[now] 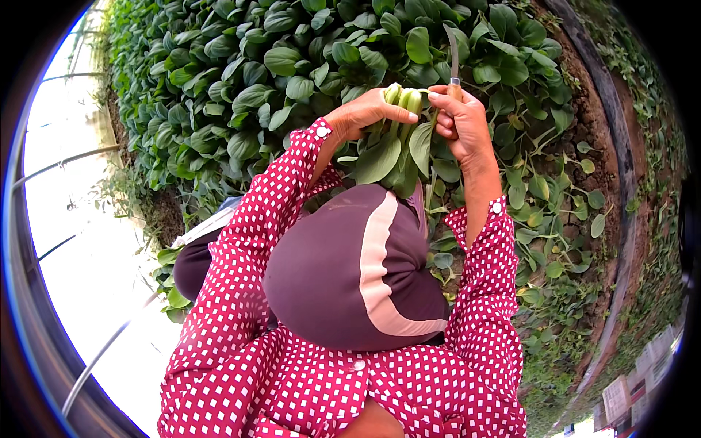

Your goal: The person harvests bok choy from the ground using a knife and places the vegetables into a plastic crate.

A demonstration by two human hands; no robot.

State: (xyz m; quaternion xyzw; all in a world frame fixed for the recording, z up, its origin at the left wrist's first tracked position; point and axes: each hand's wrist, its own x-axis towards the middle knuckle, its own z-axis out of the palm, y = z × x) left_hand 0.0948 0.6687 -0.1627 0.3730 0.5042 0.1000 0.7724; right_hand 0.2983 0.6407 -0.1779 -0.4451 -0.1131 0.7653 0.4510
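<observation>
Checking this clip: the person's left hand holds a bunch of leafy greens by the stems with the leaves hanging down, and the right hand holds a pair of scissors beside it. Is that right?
Not quite. The right hand holds a knife with a curved blade pointing up, not scissors. The rest stands: the left hand holds the leafy greens by the stems, leaves hanging down. The head view shows it.

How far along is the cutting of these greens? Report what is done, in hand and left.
Done: one leafy plant is out of the soil, stem end up, and the ground to the right is thinned to scattered leaves. In hand: the left hand grips the plant's pale stems while the right hand holds a knife beside them. Left: the dense bed ahead stands uncut.
</observation>
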